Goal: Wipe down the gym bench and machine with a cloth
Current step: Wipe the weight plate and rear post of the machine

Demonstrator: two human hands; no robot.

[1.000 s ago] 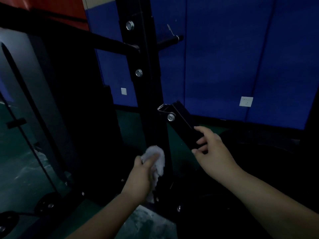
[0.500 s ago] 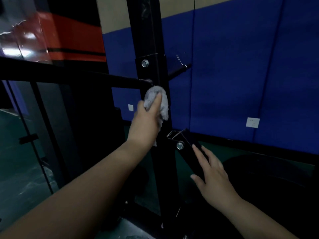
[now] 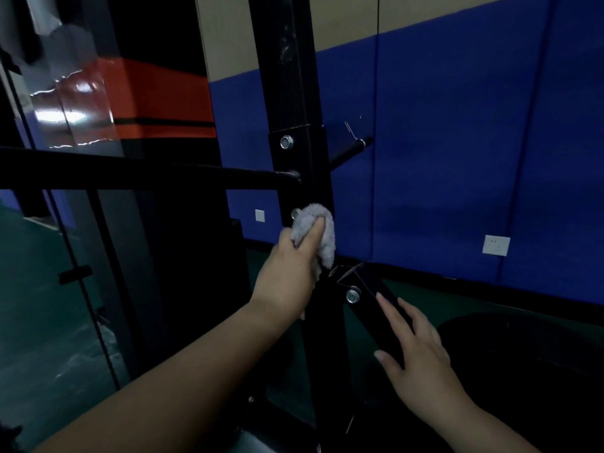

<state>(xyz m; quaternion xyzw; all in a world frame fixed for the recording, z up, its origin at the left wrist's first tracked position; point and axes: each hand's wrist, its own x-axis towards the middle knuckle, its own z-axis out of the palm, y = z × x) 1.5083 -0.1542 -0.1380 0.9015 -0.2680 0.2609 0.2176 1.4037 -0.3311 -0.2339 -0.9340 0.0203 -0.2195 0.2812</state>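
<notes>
My left hand [image 3: 287,273] wipes the machine's upright post [image 3: 294,93] with the cloth [image 3: 315,233].

My left hand holds the bunched grey cloth, fingers curled round it, pressing it on the post just below the horizontal bar [image 3: 147,170] and beside a bolt [image 3: 295,213]. My right hand [image 3: 415,348], fingers straight and spread, holds nothing and rests against the angled black arm [image 3: 376,289] that leaves the post lower down. I judge the cloth could snag on the bolt or on the wire clip [image 3: 346,271] beneath it and pull loose if I drag too fast. Compared with half a second ago, the cloth sits lower on the post, now below the bar joint; my right hand has hardly shifted.
</notes>
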